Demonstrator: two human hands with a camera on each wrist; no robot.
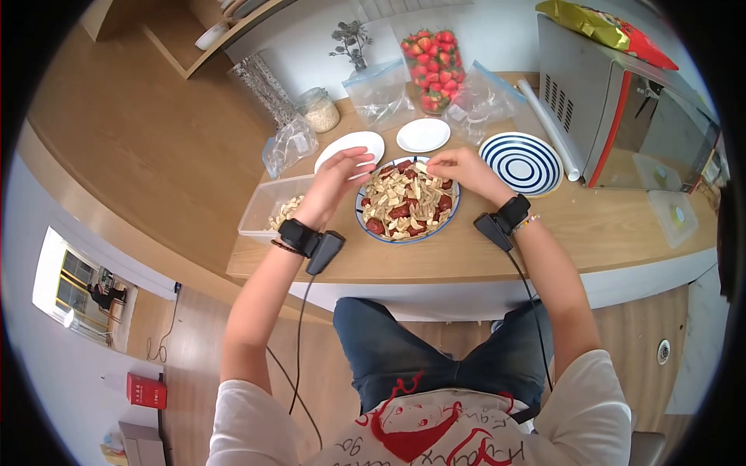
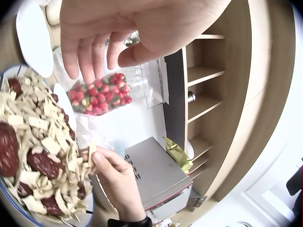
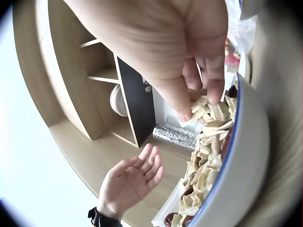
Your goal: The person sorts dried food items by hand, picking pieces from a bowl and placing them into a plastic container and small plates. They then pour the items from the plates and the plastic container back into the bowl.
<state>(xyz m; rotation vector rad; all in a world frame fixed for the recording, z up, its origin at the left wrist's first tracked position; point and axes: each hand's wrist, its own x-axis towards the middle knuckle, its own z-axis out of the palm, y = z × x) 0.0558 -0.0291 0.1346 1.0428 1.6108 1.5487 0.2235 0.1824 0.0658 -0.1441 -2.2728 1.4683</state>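
Note:
A bowl (image 1: 403,241) with a blue rim stands on the counter, heaped with pale dried slices (image 2: 49,144) and wrinkled red dates (image 2: 45,163). At its far right side my right hand (image 1: 466,172) pinches a pale slice (image 2: 92,155) between thumb and fingers, right over the heap. My left hand (image 1: 334,185) hovers by the bowl's left rim, its fingers loosely bent and nothing in them. In the right wrist view the left palm (image 3: 130,187) faces up.
Left of the bowl sits a clear plastic tub (image 1: 253,211) with more pale pieces. Behind are a white plate (image 1: 353,143), a smaller white plate (image 1: 423,135), a strawberry bag (image 1: 434,70) and a jar (image 1: 318,110). Rightward stand a blue-ringed plate (image 1: 522,164), a plastic roll (image 1: 550,133) and an oven (image 1: 579,85).

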